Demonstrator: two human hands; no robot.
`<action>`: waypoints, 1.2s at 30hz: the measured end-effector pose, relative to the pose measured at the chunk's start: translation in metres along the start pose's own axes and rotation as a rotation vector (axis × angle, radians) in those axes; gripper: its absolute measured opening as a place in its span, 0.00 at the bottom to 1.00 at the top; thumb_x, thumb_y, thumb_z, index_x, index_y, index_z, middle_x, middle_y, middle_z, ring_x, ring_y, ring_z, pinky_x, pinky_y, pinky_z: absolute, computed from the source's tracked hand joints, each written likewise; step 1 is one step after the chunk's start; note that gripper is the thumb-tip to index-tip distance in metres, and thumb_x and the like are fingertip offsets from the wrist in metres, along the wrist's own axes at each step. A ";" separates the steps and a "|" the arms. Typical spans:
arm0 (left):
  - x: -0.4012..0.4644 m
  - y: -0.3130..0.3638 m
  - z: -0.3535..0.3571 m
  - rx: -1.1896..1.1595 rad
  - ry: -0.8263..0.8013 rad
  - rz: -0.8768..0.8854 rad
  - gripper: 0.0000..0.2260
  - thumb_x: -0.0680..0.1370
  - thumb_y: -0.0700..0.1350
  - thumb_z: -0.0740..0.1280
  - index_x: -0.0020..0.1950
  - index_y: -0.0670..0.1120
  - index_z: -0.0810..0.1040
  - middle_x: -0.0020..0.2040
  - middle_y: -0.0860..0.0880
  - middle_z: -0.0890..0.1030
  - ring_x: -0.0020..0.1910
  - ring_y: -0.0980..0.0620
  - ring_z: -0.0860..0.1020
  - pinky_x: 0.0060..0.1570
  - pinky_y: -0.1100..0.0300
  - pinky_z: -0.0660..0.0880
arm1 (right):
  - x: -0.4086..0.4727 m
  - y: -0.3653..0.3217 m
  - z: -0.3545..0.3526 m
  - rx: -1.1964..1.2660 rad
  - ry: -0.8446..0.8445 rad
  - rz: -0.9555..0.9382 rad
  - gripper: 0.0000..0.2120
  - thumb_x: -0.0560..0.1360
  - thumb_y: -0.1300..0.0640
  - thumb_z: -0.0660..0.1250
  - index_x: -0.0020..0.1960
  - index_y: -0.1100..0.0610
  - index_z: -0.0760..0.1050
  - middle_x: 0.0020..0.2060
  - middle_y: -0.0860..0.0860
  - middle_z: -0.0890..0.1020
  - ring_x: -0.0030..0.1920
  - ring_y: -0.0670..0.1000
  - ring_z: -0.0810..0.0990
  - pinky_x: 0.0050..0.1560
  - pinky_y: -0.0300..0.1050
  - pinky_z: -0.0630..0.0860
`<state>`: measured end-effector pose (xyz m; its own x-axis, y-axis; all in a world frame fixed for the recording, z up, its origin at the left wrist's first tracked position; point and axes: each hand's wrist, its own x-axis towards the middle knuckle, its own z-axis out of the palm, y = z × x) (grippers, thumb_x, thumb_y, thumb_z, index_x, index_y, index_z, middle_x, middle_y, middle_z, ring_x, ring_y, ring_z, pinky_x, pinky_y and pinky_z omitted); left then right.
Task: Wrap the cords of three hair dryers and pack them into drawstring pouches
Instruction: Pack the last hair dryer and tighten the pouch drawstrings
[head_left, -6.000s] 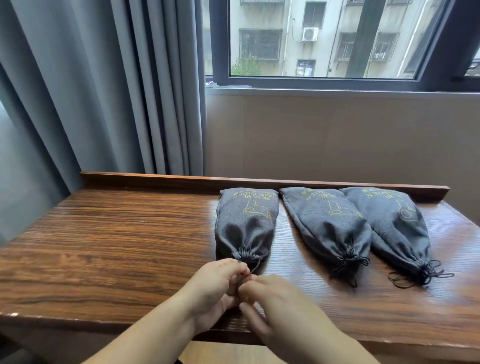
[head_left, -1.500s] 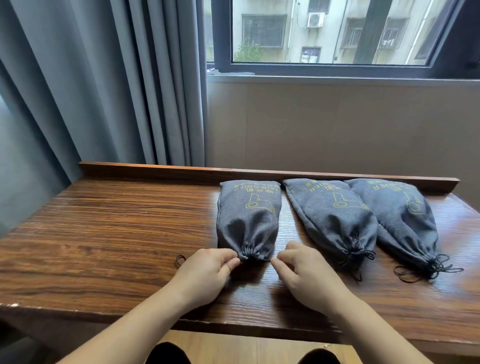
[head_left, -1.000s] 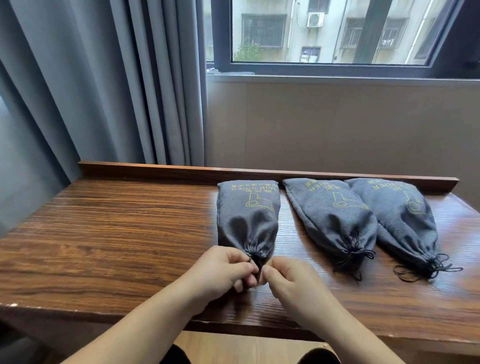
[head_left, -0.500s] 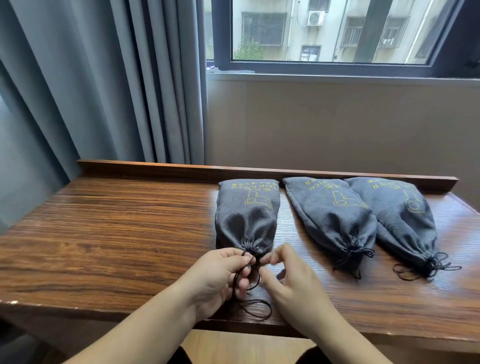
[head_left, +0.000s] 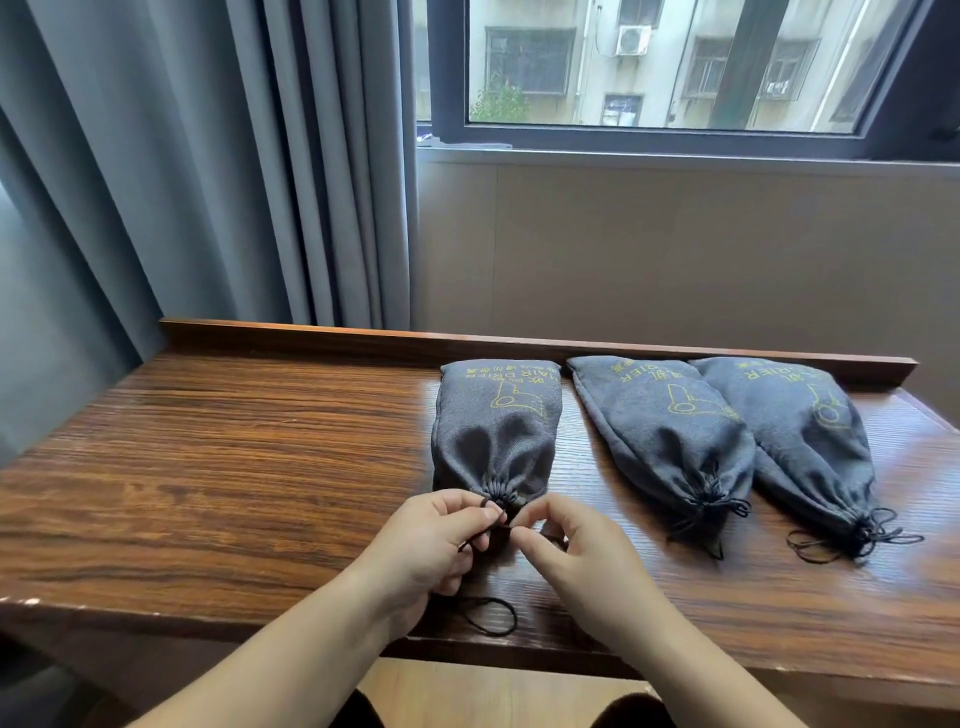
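Note:
Three grey drawstring pouches with yellow hair-dryer prints lie side by side on the wooden table (head_left: 208, 467), mouths toward me. The left pouch (head_left: 496, 431) has its mouth gathered, and both hands work its black drawstring (head_left: 493, 618) right at that mouth. My left hand (head_left: 431, 545) pinches the cord between thumb and fingers. My right hand (head_left: 576, 556) pinches the cord too, its fingertips meeting the left hand's. A loop of cord trails toward the front edge. The middle pouch (head_left: 665, 436) and right pouch (head_left: 800, 436) lie with their cords knotted. No hair dryer shows.
A raised wooden lip (head_left: 519, 343) runs along the table's back edge. Grey curtains (head_left: 208, 156) hang at the back left, and a window (head_left: 675, 67) sits above the beige wall. The table's front edge passes just under my wrists.
Over the last seconds my hands pulled the left pouch's cords sideways, then came together at its mouth. A cord loop now lies by the front edge; the fingers have closed in tighter on the cord.

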<state>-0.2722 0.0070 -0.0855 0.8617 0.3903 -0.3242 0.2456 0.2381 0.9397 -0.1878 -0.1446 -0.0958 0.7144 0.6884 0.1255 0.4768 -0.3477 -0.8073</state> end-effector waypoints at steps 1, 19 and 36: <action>0.000 -0.001 0.000 -0.005 0.014 0.006 0.04 0.80 0.40 0.67 0.46 0.43 0.80 0.31 0.50 0.73 0.22 0.57 0.58 0.24 0.69 0.50 | -0.001 -0.001 -0.002 -0.068 -0.001 -0.022 0.04 0.76 0.53 0.71 0.42 0.47 0.79 0.31 0.32 0.77 0.34 0.39 0.75 0.37 0.32 0.66; -0.003 -0.012 0.000 0.594 0.296 0.427 0.05 0.73 0.42 0.73 0.38 0.51 0.83 0.34 0.58 0.82 0.31 0.63 0.76 0.36 0.70 0.71 | 0.019 0.002 0.015 -0.086 0.102 -0.143 0.03 0.75 0.53 0.71 0.43 0.47 0.81 0.35 0.40 0.81 0.38 0.38 0.77 0.41 0.29 0.68; 0.002 -0.013 -0.003 0.309 0.251 0.259 0.14 0.78 0.34 0.64 0.41 0.48 0.84 0.30 0.54 0.81 0.28 0.56 0.77 0.31 0.66 0.71 | 0.020 0.002 0.017 0.103 0.087 0.051 0.09 0.74 0.54 0.74 0.36 0.49 0.81 0.30 0.41 0.83 0.33 0.39 0.78 0.38 0.34 0.71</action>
<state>-0.2750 0.0070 -0.0984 0.7873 0.6141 -0.0552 0.1902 -0.1567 0.9691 -0.1815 -0.1202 -0.1046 0.7804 0.6118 0.1288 0.3869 -0.3107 -0.8682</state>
